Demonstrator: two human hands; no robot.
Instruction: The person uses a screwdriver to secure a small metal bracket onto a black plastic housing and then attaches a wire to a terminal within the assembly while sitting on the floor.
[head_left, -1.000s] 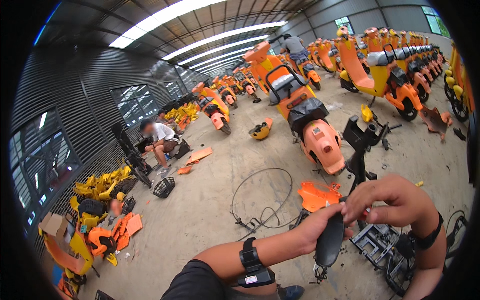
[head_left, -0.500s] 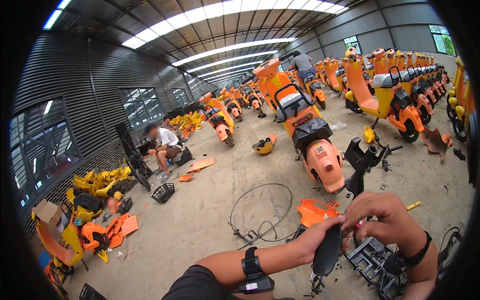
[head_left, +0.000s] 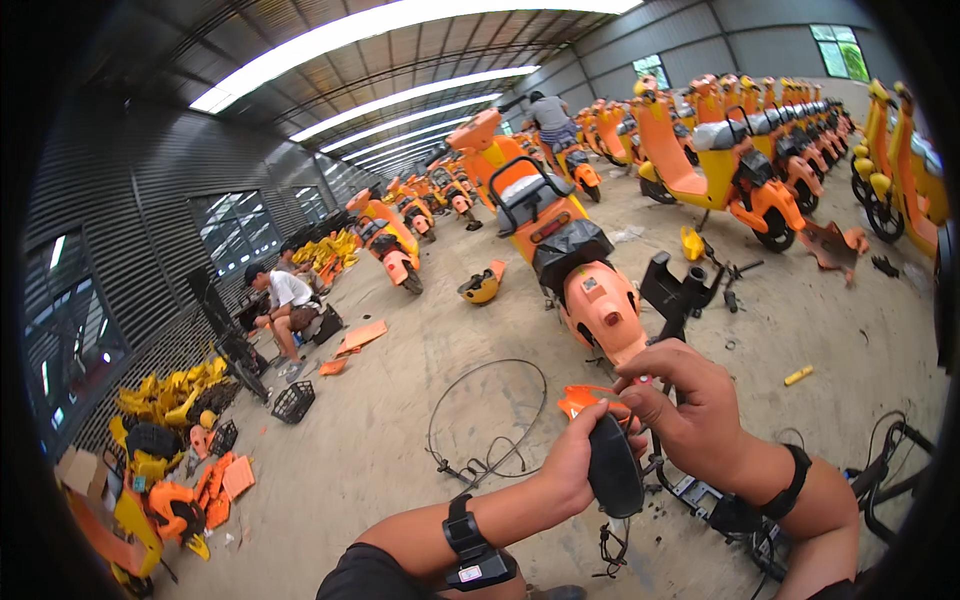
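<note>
My left hand (head_left: 572,462) grips a black, flat oval part (head_left: 615,478), shaped like a scooter's rear-view mirror. The thumb lies along its upper end and the other fingers curl behind it. Close above that end, my right hand (head_left: 693,402) is closed, thumb and fingers bent together. Whatever it pinches is too small or hidden to make out, though a small red spot shows by the fingers. Just beyond both hands, an orange plastic panel (head_left: 580,401) is partly covered. A bare black scooter frame (head_left: 712,508) lies below my right wrist, and its upright black post (head_left: 672,300) rises behind the hand.
Ahead stands an orange scooter (head_left: 600,305). A looped black cable (head_left: 488,362), a yellow helmet (head_left: 480,288) and a yellow stick-like piece (head_left: 798,375) lie on the concrete floor. Loose panels (head_left: 228,482) and a black basket (head_left: 293,402) are to the left, near a seated person (head_left: 290,305).
My view has turned slightly right, so the scene sits further left. My left hand still holds the black oval part, now tilted more face-on; my right hand's fingers have drawn closer together.
</note>
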